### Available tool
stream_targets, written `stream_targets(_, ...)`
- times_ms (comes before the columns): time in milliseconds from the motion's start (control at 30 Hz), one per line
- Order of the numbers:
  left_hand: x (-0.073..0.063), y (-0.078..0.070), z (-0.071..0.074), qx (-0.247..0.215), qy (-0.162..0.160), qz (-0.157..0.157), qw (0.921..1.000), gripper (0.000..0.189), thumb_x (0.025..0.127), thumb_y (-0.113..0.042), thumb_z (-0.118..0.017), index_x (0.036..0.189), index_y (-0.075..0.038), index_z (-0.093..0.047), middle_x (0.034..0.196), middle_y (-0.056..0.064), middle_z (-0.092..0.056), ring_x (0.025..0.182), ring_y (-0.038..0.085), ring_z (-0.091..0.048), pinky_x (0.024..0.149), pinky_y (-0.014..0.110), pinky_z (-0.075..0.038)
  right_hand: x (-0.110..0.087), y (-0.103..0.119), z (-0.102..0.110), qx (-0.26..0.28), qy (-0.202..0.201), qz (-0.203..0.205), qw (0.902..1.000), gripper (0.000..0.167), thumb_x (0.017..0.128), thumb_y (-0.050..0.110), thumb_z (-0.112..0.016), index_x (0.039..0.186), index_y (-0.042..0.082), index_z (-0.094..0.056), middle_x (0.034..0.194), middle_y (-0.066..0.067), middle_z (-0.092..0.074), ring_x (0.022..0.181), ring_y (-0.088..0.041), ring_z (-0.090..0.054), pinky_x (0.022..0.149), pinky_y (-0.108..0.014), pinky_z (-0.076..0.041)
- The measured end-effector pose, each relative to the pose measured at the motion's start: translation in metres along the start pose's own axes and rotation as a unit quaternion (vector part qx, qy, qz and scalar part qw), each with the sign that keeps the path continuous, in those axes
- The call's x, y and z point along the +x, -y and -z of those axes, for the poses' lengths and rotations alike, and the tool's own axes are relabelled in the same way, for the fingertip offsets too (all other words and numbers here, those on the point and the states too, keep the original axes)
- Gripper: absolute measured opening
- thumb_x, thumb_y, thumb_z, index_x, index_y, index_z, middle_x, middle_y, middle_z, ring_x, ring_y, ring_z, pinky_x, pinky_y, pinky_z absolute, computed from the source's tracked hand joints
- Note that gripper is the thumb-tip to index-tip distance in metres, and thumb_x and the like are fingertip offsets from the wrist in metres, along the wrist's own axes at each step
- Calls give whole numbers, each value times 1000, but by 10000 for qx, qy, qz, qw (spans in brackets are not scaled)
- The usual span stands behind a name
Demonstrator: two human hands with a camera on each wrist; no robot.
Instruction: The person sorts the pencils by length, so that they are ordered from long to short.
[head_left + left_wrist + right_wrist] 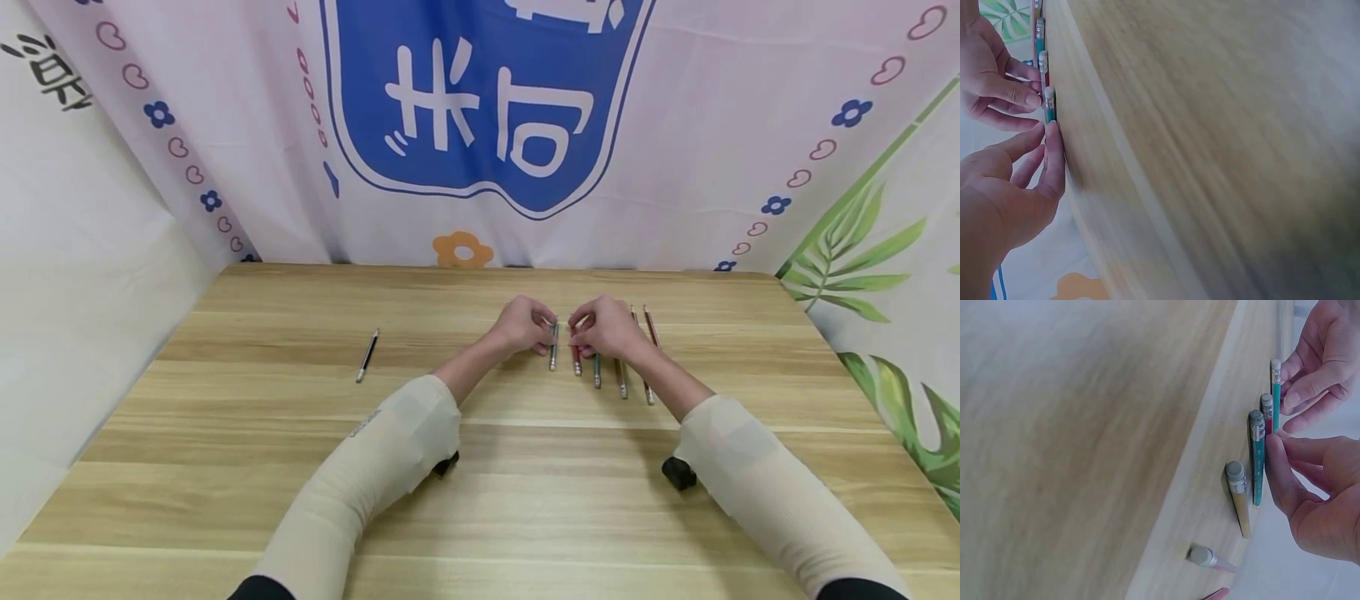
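My left hand (pixel 522 325) pinches a green pencil (pixel 553 353), its eraser end pointing toward me. Close beside it, my right hand (pixel 606 327) holds a red pencil (pixel 577 363) between thumb and fingers. Both pencils lie low at the tabletop, roughly parallel, as the right wrist view shows with the green pencil (pixel 1275 394) and the red pencil (pixel 1267 407). Under and beside my right hand lie another green pencil (pixel 597 373), a yellow-brown pencil (pixel 622 382) and a pencil with a pale eraser (pixel 649 394). My fingers cover the far parts of the held pencils.
A black pencil (pixel 367 357) lies apart on the left of the wooden table (pixel 480 517). A printed curtain (pixel 697 167) hangs behind the table's far edge. White cloth (pixel 90 250) stands at the left, leaf-patterned cloth (pixel 892 333) at the right.
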State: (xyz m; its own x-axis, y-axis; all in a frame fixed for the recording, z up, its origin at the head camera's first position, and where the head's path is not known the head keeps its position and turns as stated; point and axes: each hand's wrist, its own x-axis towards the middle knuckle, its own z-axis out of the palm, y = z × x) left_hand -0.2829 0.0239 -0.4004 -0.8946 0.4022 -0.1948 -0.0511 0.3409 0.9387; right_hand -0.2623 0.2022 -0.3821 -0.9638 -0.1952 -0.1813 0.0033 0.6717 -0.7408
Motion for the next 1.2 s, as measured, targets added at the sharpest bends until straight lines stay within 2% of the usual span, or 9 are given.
stream_targets(200,-7,0,9,119,41,-39,9999,30,91,15,-69,121,14,-65,91,14,-61,64,20,-65,67,29,-65,-2,2,2,-72,0,62,10000,26,90,-7,-75,115,-11,-70,87,-18,-74,60,-14,-70,61,-28,-64)
stream_targets(433,-25,2,34,507,-178,-176,9984,30,92,11,-70,121,13,-66,88,9,-58,68,20,-63,70,33,-65,-1,6,0,-145,-145,243,9995,26,89,-6,-74,115,-11,-71,86,-16,-73,60,-14,-71,61,-29,-64)
stream_targets(667,-47,6,66,505,-458,-218,9974,31,92,6,-70,123,11,-66,94,11,-60,84,30,-64,79,41,-64,2,13,-10,-47,-57,527,9986,26,90,-7,-70,115,-14,-68,85,-19,-73,61,-19,-70,58,-29,-63)
stream_targets(767,-56,9,83,607,-490,-300,9965,32,93,5,-71,123,12,-65,94,12,-61,85,31,-65,80,42,-64,4,17,-14,-156,-47,471,9988,26,90,-5,-73,114,-13,-69,86,-19,-73,61,-20,-70,57,-29,-63)
stream_targets(967,-72,19,117,918,-626,-533,9924,32,91,3,-72,121,15,-66,91,14,-65,79,29,-67,72,38,-65,4,19,-17,-262,25,190,9995,27,88,-3,-78,113,-11,-70,86,-18,-74,60,-17,-70,57,-29,-63)
stream_targets(1067,-80,22,132,974,-763,-530,9909,32,93,2,-72,121,15,-66,92,15,-65,80,30,-67,73,39,-65,5,19,-18,-254,68,130,9996,29,88,-3,-78,114,-11,-70,89,-18,-73,60,-16,-70,57,-28,-62)
stream_targets(1200,-90,27,148,1078,-955,-368,9889,33,95,0,-71,124,13,-65,95,15,-63,83,30,-66,77,42,-65,6,19,-20,-264,77,152,9995,29,88,-4,-78,115,-11,-70,91,-18,-72,60,-15,-69,57,-26,-62)
